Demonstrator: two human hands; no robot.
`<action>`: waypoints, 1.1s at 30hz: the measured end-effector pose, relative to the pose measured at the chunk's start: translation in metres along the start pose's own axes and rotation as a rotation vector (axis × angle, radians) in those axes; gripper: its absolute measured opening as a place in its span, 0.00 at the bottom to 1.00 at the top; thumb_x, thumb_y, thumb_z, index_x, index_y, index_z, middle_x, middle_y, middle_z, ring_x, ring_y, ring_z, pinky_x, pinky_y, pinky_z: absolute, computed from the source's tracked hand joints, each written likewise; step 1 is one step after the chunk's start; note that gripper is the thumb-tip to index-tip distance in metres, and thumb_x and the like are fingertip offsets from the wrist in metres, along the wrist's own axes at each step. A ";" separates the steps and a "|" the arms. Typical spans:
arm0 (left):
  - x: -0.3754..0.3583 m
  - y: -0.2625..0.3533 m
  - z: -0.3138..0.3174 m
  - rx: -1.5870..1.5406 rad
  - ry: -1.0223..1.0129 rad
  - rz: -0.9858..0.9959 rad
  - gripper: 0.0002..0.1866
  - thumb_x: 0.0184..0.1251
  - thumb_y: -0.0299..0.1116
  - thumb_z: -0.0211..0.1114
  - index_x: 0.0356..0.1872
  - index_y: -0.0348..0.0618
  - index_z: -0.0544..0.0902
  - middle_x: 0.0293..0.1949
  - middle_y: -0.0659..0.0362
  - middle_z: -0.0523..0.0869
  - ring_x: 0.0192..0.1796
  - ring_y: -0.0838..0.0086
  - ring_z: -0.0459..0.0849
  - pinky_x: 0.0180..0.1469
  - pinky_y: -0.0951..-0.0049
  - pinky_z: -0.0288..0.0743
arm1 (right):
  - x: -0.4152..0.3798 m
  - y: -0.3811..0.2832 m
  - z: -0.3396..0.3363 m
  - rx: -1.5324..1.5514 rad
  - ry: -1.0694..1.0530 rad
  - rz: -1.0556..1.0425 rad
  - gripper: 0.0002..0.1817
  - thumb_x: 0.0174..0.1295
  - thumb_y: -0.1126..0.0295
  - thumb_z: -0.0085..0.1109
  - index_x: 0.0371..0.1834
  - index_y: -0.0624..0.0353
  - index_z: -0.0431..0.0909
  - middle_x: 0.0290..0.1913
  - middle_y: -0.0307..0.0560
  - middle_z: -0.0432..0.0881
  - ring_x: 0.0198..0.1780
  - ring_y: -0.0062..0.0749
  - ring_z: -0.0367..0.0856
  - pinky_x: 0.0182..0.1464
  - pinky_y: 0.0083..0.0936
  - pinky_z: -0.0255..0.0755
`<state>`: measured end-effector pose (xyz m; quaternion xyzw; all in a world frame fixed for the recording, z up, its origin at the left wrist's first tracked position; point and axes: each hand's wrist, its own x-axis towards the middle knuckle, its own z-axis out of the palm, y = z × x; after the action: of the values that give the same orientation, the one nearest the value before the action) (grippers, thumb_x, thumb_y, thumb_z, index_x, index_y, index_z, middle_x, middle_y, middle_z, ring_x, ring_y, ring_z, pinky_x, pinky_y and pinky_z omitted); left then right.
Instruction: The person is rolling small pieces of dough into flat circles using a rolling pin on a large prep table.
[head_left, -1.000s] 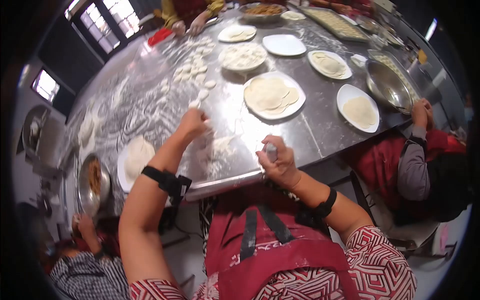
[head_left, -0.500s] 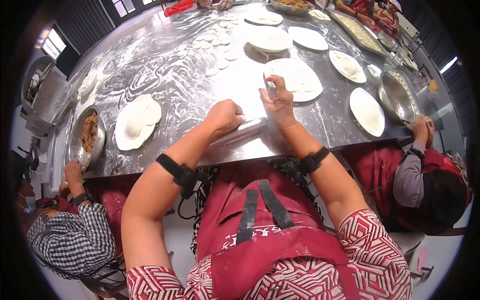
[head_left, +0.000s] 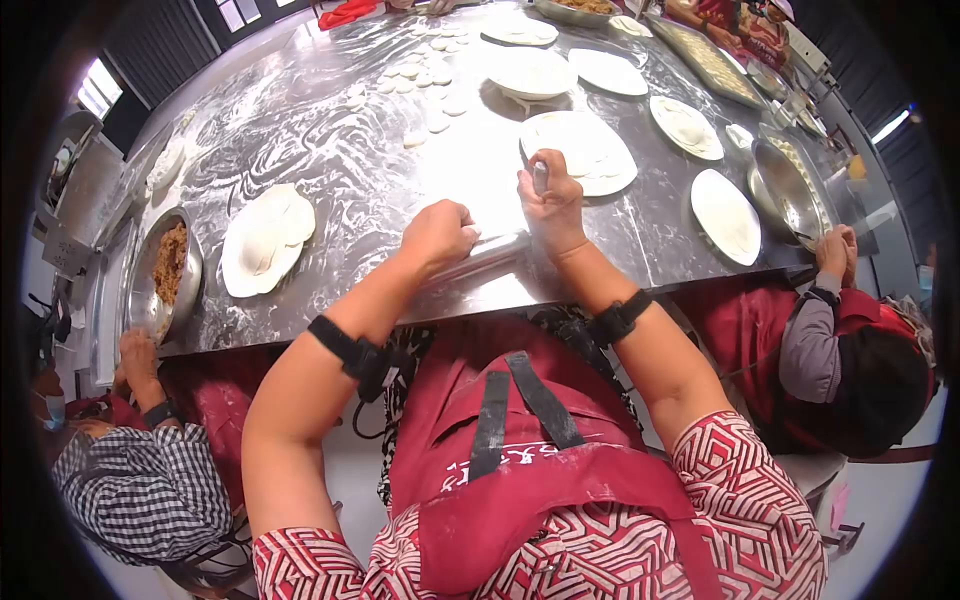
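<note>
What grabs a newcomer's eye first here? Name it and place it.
Probably the flour-streaked metal table, glaring brightly just beyond the person's left hand and right hand, the latter's fingers curled around a grey object. Next, the metal bowl of brown mixture at the table's left edge, and the small pale dough pieces scattered farther back, left of the plates.

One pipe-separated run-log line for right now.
left hand: curled, contents unclear | right hand: gripping grey object | table: floured metal | plate beyond right hand: dough rounds
</note>
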<state>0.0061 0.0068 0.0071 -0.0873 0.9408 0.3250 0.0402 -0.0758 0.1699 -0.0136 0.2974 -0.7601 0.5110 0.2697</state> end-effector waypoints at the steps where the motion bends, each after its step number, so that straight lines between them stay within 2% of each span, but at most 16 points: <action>1: 0.002 0.001 0.000 -0.030 -0.043 0.037 0.10 0.53 0.30 0.65 0.33 0.36 0.84 0.31 0.47 0.86 0.36 0.61 0.85 0.42 0.65 0.76 | 0.000 -0.001 -0.002 0.000 -0.011 0.009 0.14 0.54 0.78 0.57 0.43 0.58 0.68 0.26 0.55 0.76 0.25 0.48 0.79 0.27 0.36 0.71; 3: 0.008 0.000 0.003 -0.094 -0.127 0.113 0.11 0.53 0.29 0.66 0.34 0.32 0.83 0.32 0.47 0.86 0.34 0.63 0.84 0.40 0.67 0.75 | -0.006 -0.004 -0.009 0.002 -0.025 0.023 0.14 0.54 0.78 0.58 0.43 0.59 0.68 0.26 0.55 0.77 0.25 0.47 0.80 0.27 0.35 0.72; 4: 0.008 -0.003 0.004 0.002 -0.111 0.173 0.10 0.52 0.29 0.66 0.35 0.32 0.83 0.31 0.49 0.86 0.34 0.67 0.84 0.39 0.68 0.75 | -0.017 -0.007 -0.020 0.004 -0.029 0.030 0.14 0.54 0.78 0.58 0.43 0.59 0.67 0.26 0.55 0.77 0.25 0.47 0.80 0.27 0.35 0.72; 7: 0.004 -0.012 0.002 -0.139 -0.070 0.048 0.10 0.52 0.27 0.66 0.34 0.33 0.83 0.30 0.52 0.85 0.33 0.70 0.83 0.38 0.70 0.75 | -0.049 -0.020 -0.043 0.116 0.012 0.019 0.15 0.53 0.79 0.58 0.43 0.60 0.67 0.27 0.56 0.77 0.26 0.48 0.81 0.28 0.34 0.74; 8: 0.004 -0.019 0.005 -0.349 -0.149 -0.067 0.08 0.52 0.26 0.64 0.34 0.34 0.83 0.29 0.53 0.85 0.33 0.71 0.82 0.38 0.71 0.75 | -0.050 -0.025 -0.046 0.118 0.007 0.000 0.15 0.53 0.80 0.58 0.43 0.60 0.68 0.28 0.57 0.77 0.25 0.48 0.80 0.27 0.35 0.73; 11: -0.005 -0.007 -0.004 -0.156 -0.186 0.104 0.08 0.53 0.26 0.63 0.34 0.33 0.83 0.29 0.53 0.85 0.32 0.71 0.82 0.38 0.71 0.74 | -0.029 -0.007 -0.027 0.043 -0.001 -0.017 0.15 0.53 0.80 0.57 0.43 0.60 0.67 0.29 0.57 0.77 0.27 0.51 0.80 0.28 0.36 0.72; 12: -0.002 -0.005 -0.004 -0.095 -0.155 0.097 0.09 0.52 0.27 0.64 0.34 0.34 0.83 0.30 0.51 0.85 0.34 0.68 0.83 0.39 0.69 0.75 | -0.013 -0.005 -0.015 0.022 0.036 -0.080 0.14 0.54 0.79 0.57 0.42 0.60 0.67 0.28 0.57 0.76 0.28 0.55 0.79 0.29 0.39 0.71; 14: 0.011 -0.002 -0.004 0.031 -0.089 0.086 0.11 0.51 0.30 0.65 0.34 0.36 0.84 0.32 0.47 0.86 0.36 0.61 0.85 0.42 0.66 0.76 | 0.007 0.002 0.005 0.023 -0.006 -0.045 0.15 0.53 0.78 0.58 0.43 0.59 0.67 0.27 0.58 0.76 0.29 0.57 0.78 0.30 0.41 0.70; 15: 0.014 -0.003 -0.003 0.004 -0.099 0.115 0.10 0.52 0.29 0.64 0.34 0.35 0.84 0.32 0.48 0.86 0.34 0.63 0.84 0.41 0.67 0.75 | 0.013 0.002 0.010 0.028 -0.016 -0.054 0.15 0.53 0.78 0.58 0.43 0.58 0.67 0.27 0.58 0.76 0.29 0.57 0.78 0.31 0.41 0.70; 18: 0.017 -0.005 0.000 -0.080 -0.194 0.170 0.08 0.55 0.27 0.63 0.33 0.33 0.82 0.29 0.51 0.85 0.32 0.68 0.83 0.38 0.70 0.75 | -0.002 -0.004 -0.006 0.022 -0.007 -0.017 0.16 0.53 0.78 0.58 0.44 0.58 0.67 0.26 0.57 0.76 0.27 0.53 0.78 0.29 0.39 0.71; 21: 0.014 -0.012 -0.001 -0.036 -0.124 0.228 0.08 0.56 0.27 0.63 0.33 0.31 0.81 0.28 0.53 0.84 0.31 0.70 0.82 0.37 0.71 0.75 | -0.037 -0.019 -0.039 0.067 0.005 -0.022 0.16 0.54 0.79 0.58 0.44 0.59 0.67 0.25 0.54 0.75 0.23 0.44 0.77 0.27 0.35 0.71; 22: 0.011 -0.013 -0.002 -0.218 -0.207 0.092 0.08 0.56 0.26 0.63 0.34 0.31 0.81 0.28 0.54 0.84 0.31 0.71 0.82 0.37 0.71 0.75 | -0.040 -0.020 -0.041 0.076 0.012 -0.032 0.15 0.54 0.79 0.58 0.44 0.59 0.67 0.25 0.54 0.75 0.23 0.45 0.78 0.28 0.36 0.71; 25: -0.003 -0.004 -0.014 -0.317 -0.360 -0.030 0.09 0.57 0.26 0.62 0.36 0.32 0.81 0.30 0.53 0.84 0.32 0.70 0.81 0.38 0.69 0.75 | -0.041 -0.018 -0.037 0.079 0.030 -0.052 0.15 0.54 0.78 0.58 0.44 0.60 0.67 0.26 0.56 0.75 0.25 0.50 0.78 0.29 0.38 0.71; 28: 0.011 -0.013 -0.008 -0.083 -0.182 0.236 0.09 0.57 0.29 0.62 0.36 0.34 0.83 0.31 0.47 0.85 0.36 0.61 0.84 0.41 0.66 0.75 | 0.000 0.001 -0.003 0.026 -0.017 -0.041 0.14 0.54 0.78 0.57 0.43 0.59 0.67 0.27 0.58 0.76 0.27 0.55 0.77 0.30 0.40 0.70; 31: 0.018 -0.007 -0.005 -0.039 -0.186 0.216 0.09 0.59 0.28 0.61 0.37 0.34 0.82 0.30 0.51 0.84 0.34 0.68 0.82 0.41 0.68 0.74 | 0.013 0.001 0.009 0.034 -0.019 -0.027 0.14 0.54 0.76 0.58 0.43 0.58 0.67 0.27 0.59 0.76 0.28 0.57 0.77 0.30 0.41 0.70; 33: 0.016 -0.009 -0.004 -0.067 -0.232 0.231 0.08 0.58 0.26 0.61 0.37 0.34 0.82 0.29 0.51 0.84 0.35 0.69 0.82 0.40 0.69 0.74 | -0.001 -0.001 -0.004 0.009 -0.017 -0.011 0.15 0.54 0.76 0.59 0.43 0.58 0.67 0.27 0.59 0.76 0.27 0.57 0.77 0.29 0.41 0.70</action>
<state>-0.0079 -0.0044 0.0030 0.0583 0.9223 0.3665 0.1080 -0.0737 0.1735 -0.0123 0.3072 -0.7584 0.5104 0.2646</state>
